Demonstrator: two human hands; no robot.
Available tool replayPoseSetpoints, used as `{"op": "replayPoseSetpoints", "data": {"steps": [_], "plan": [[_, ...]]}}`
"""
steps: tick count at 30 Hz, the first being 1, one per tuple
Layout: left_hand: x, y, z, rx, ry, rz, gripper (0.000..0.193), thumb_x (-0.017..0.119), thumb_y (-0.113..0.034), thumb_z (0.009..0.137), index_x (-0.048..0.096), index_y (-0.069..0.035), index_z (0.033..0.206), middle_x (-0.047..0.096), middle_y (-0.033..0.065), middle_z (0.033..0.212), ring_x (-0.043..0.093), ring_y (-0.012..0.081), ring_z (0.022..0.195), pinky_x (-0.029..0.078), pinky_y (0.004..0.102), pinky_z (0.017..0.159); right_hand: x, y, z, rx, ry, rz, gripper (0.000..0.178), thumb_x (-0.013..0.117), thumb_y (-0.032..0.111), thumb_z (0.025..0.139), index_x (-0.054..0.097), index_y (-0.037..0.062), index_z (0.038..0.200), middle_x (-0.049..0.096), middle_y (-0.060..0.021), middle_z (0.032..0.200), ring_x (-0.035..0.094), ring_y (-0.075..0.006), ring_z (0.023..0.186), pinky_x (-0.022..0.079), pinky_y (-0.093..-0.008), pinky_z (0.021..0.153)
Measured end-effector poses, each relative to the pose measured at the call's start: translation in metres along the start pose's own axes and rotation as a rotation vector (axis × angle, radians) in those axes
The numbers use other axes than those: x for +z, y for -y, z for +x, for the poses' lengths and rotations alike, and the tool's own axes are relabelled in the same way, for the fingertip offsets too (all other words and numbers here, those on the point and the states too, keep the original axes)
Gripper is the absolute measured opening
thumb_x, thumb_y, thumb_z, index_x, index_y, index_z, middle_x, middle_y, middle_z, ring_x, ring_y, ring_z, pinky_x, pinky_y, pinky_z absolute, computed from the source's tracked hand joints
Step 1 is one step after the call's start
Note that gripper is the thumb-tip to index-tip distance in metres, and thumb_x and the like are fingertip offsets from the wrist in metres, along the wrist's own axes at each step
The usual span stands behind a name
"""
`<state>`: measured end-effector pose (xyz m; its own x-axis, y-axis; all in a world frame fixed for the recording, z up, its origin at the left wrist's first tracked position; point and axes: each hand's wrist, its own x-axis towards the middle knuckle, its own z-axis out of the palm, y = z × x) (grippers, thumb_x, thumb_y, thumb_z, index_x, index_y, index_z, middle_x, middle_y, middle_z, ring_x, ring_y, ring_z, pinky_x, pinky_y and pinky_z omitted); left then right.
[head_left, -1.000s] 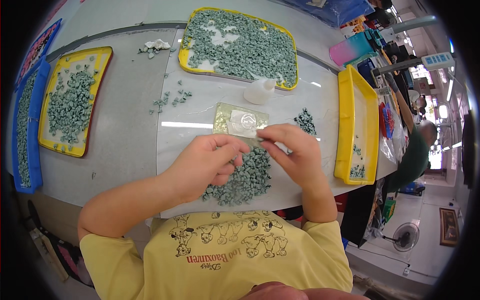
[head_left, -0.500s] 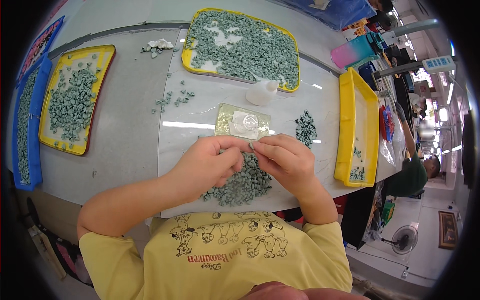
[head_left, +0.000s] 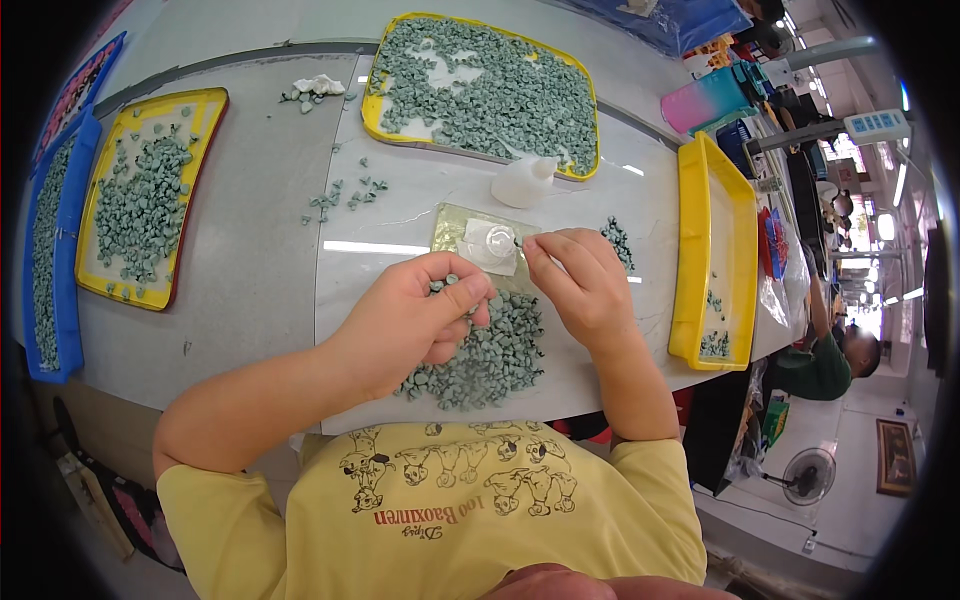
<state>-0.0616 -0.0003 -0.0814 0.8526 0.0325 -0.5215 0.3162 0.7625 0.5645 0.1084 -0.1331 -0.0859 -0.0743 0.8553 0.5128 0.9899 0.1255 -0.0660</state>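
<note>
My left hand [head_left: 415, 310] is curled round several small grey-green pieces [head_left: 453, 281], some showing between thumb and forefinger. It hovers over the left side of a loose pile of similar pieces [head_left: 485, 355]. My right hand [head_left: 585, 280] pinches a tiny dark piece [head_left: 520, 241], whose exact kind is too small to make out. Its fingertips are at the right edge of a clear round patch [head_left: 497, 239] on a white square, which lies on a pale green slab [head_left: 449, 228]. Beyond the slab stands a white squeeze bottle [head_left: 524, 183] with a thin nozzle.
Grey-green pieces cover a yellow-rimmed tray [head_left: 372, 118] at the back and another yellow tray [head_left: 217, 108] at left, beside a blue bin [head_left: 75, 250]. Darker pieces [head_left: 617, 240] lie right of the slab. A yellow bin [head_left: 690, 270] stands farther right; a co-worker [head_left: 820, 365] is beyond it.
My hands have parted from where their fingertips met. The right has moved up and right to the round patch; the left has drawn back slightly, uncovering pieces in its grip.
</note>
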Motion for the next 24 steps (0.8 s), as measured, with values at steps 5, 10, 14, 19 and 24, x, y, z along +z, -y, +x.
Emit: {"op": "replayPoseSetpoints", "data": {"steps": [5, 10, 14, 19, 24], "plan": [[-0.003, -0.001, -0.001, 0.012, -0.010, -0.054, 0.013, 0.051, -0.019, 0.092, 0.051, -0.006, 0.093, 0.051, 0.0026, 0.080, 0.033, 0.0042, 0.054, 0.026, 0.0175, 0.043, 0.004, 0.001, 0.003, -0.036, 0.020, -0.044, 0.023, 0.063, 0.001, 0.063, 0.062, -0.0024, 0.086, 0.060, -0.0103, 0.085, 0.059, -0.0239, 0.073, 0.048, -0.0325, 0.061], [-0.006, -0.005, -0.004, -0.016, -0.007, -0.127, 0.013, 0.051, -0.018, 0.091, 0.051, -0.005, 0.093, 0.050, 0.0026, 0.081, 0.035, 0.0048, 0.057, 0.027, 0.0171, 0.044, 0.005, 0.003, 0.005, -0.038, 0.029, -0.052, 0.023, 0.063, 0.002, 0.063, 0.062, -0.0024, 0.086, 0.060, -0.0100, 0.085, 0.059, -0.0238, 0.074, 0.048, -0.0327, 0.061], [-0.008, -0.004, -0.006, -0.003, -0.004, -0.171, 0.012, 0.053, -0.016, 0.091, 0.051, -0.004, 0.094, 0.050, 0.0021, 0.081, 0.036, 0.0051, 0.058, 0.027, 0.0175, 0.045, 0.005, 0.006, 0.007, -0.025, 0.018, -0.025, 0.023, 0.065, -0.002, 0.063, 0.062, -0.0017, 0.085, 0.060, -0.0104, 0.085, 0.059, -0.0237, 0.072, 0.048, -0.0309, 0.061], [-0.010, -0.002, -0.006, 0.047, -0.019, -0.099, 0.014, 0.057, -0.014, 0.089, 0.052, -0.003, 0.094, 0.050, 0.0011, 0.079, 0.035, 0.0050, 0.056, 0.027, 0.0181, 0.045, 0.006, 0.015, 0.005, 0.296, -0.122, 0.306, 0.019, 0.066, -0.010, 0.067, 0.063, -0.0010, 0.083, 0.062, -0.0105, 0.084, 0.060, -0.0187, 0.070, 0.047, -0.0263, 0.059], [-0.005, -0.004, -0.007, 0.036, -0.087, -0.029, 0.017, 0.057, -0.019, 0.089, 0.052, -0.003, 0.093, 0.049, 0.0001, 0.075, 0.034, 0.0050, 0.052, 0.026, 0.0182, 0.044, 0.002, 0.021, -0.001, 0.763, -0.091, 0.869, 0.012, 0.064, -0.009, 0.075, 0.062, -0.0014, 0.084, 0.062, -0.0105, 0.084, 0.059, -0.0135, 0.072, 0.047, -0.0232, 0.060]]}}
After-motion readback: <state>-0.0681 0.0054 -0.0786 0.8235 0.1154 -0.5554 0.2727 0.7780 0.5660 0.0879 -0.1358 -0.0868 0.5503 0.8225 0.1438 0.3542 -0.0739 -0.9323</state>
